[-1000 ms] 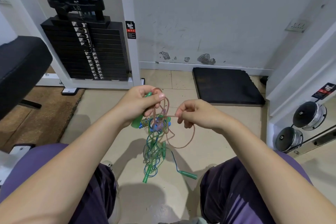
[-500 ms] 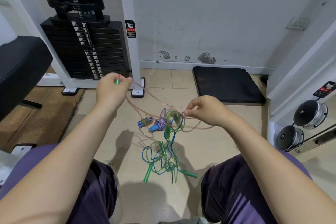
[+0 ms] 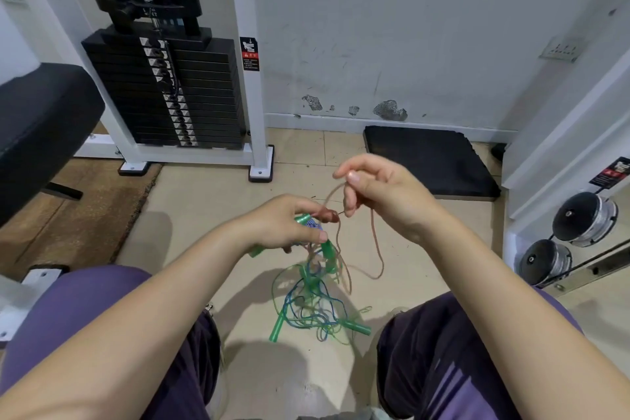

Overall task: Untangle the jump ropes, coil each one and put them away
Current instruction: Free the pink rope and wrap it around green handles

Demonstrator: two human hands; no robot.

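Green plastic handles and a reddish-brown handle sit bunched in your left hand, whose grip is curled tight around them above the floor. Your right hand is raised just beside it, thumb and forefinger pinching the brown rope, which loops down from that narrow grip and hangs in a long bight between your knees. Below your left hand the tangle of green and blue ropes trails down to the tiled floor, its lower loops spread there with two more green handles lying at its edges. You can't tell from here which strand belongs to which handle. The weight stack stands at the wall to your left, a black mat to the right.
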